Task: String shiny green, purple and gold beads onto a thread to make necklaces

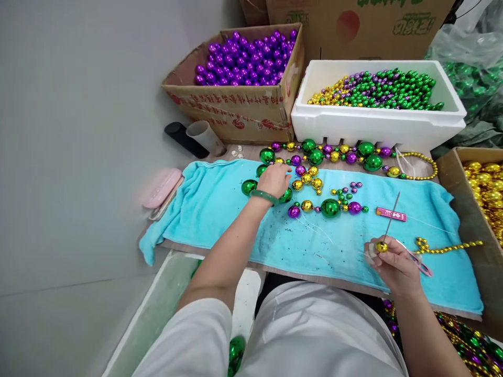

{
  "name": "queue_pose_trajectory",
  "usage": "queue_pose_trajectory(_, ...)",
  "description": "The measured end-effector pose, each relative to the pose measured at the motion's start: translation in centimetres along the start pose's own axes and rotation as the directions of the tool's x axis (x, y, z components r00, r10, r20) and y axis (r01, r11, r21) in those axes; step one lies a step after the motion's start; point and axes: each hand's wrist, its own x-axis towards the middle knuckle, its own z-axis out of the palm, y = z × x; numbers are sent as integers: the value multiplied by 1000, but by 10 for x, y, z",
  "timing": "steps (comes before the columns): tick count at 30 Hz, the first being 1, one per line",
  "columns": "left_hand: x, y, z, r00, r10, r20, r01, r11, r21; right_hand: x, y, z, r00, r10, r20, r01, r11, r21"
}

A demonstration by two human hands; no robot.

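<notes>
My left hand (274, 180), a green bangle (264, 197) at its wrist, reaches down among loose large beads on a turquoise towel (220, 209). Its fingers are bent and look slightly apart, with the tips partly hidden. Green beads (249, 187) lie around it, and purple and gold beads (306, 179) are just to its right. My right hand (395, 262) pinches a gold bead (381, 246), from which a thin metal needle (392, 217) points upward. Between the hands lies a row of beads with a big green bead (330, 208). Small green and purple beads (346, 192) are scattered above it.
A finished-looking bead string (334, 156) runs along the towel's back edge. Behind stand a carton of purple beads (231, 110) and a white foam box (377, 123). A carton (456, 204) of gold beads is at right. Pink-handled scissors (424, 266) and a small pink packet (393, 214) lie nearby.
</notes>
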Motion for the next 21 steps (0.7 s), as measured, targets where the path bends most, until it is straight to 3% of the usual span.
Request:
queue_pose_trajectory(3, 18, -13, -4, 995, -71, 72, 71, 997, 1, -4, -2, -4, 1000, -7, -20, 7, 1000, -11)
queue_pose_trajectory(5, 14, -18, -9, 993, -100, 67, 100, 995, 6, -7, -2, -10, 999, 0, -36, 0, 1000, -11)
queue_pose_trajectory(9, -19, -11, -17, 985, -66, 157, 58, 997, 55, -8, 1, -20, 998, 26, -52, -27, 999, -28)
queue_pose_trajectory(13, -45, 6, -6, 960, -80, 270, 55, 994, 97, 1, 6, -19, 997, 58, -40, -60, 997, -44)
queue_pose_trajectory(18, -48, 10, 8, 966, -73, 247, 67, 997, 32, 10, 6, -8, 996, 50, -70, -58, 991, -119)
queue_pose_trajectory(21, -50, 11, 2, 992, -103, 78, 120, 962, -243, 8, 7, -3, 994, 11, -105, -28, 985, -169)
